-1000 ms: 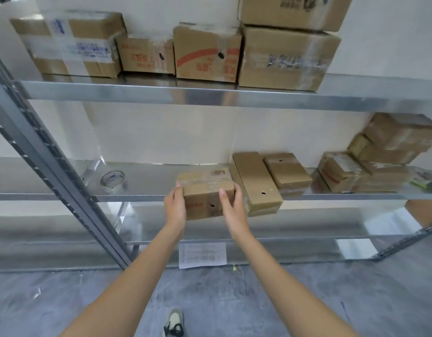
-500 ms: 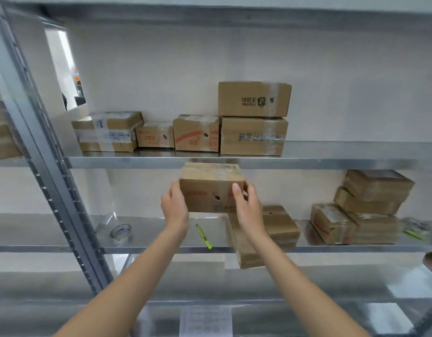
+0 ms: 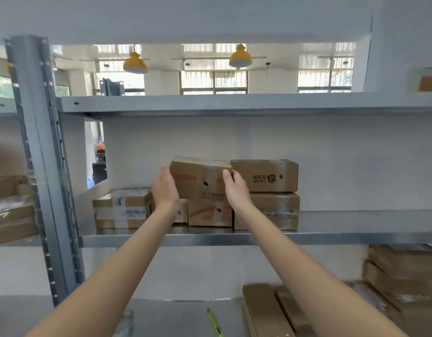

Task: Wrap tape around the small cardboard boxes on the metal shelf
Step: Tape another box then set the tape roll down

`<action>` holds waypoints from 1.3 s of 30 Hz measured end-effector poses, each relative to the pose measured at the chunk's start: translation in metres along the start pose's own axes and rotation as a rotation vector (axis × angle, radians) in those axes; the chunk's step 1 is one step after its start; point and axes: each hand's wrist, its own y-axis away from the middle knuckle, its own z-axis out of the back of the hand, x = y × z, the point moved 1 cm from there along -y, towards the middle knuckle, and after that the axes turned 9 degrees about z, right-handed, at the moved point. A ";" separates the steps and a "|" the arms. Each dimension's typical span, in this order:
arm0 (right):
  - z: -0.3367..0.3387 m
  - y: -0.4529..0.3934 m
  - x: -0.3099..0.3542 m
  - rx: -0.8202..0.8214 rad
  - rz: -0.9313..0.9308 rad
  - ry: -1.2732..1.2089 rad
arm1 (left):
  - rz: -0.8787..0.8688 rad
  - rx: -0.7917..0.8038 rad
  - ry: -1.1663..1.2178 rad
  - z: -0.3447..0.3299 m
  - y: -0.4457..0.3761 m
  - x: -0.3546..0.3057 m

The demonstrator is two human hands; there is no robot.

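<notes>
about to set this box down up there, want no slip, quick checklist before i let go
1. Both hands on the box: ok. The left hand and right hand hold the held box by its two ends.
2. Box level: not ok, it tilts down to the right.
3. Landing spot: ok, the red-marked box sits right below.
4. Held box resting on it yet: cannot tell.
5. Room on the right: not ok, the held box's end is close against the printed top box.
6. Tape on the held box: cannot tell, too blurred.
</notes>
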 end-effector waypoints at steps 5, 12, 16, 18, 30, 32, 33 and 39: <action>-0.015 -0.023 -0.002 0.009 0.003 0.023 | 0.014 0.078 -0.010 0.001 -0.033 0.004; -0.017 -0.046 -0.028 -0.049 -0.055 0.172 | 0.271 0.312 0.001 -0.025 -0.057 0.038; -0.016 -0.055 -0.043 -0.108 -0.024 0.269 | 0.278 0.323 -0.074 -0.035 -0.069 0.052; -0.017 -0.059 -0.049 -0.141 -0.001 0.307 | 0.254 0.317 -0.115 -0.038 -0.074 0.055; -0.024 -0.079 -0.069 -0.277 0.027 0.370 | 0.064 0.372 -0.342 -0.041 -0.100 0.080; -0.023 -0.081 -0.072 -0.281 0.023 0.384 | 0.058 0.392 -0.358 -0.041 -0.104 0.082; -0.024 -0.082 -0.073 -0.284 0.021 0.386 | 0.052 0.400 -0.365 -0.042 -0.105 0.083; -0.025 -0.081 -0.079 -0.292 0.013 0.378 | 0.071 0.414 -0.317 -0.041 -0.099 0.084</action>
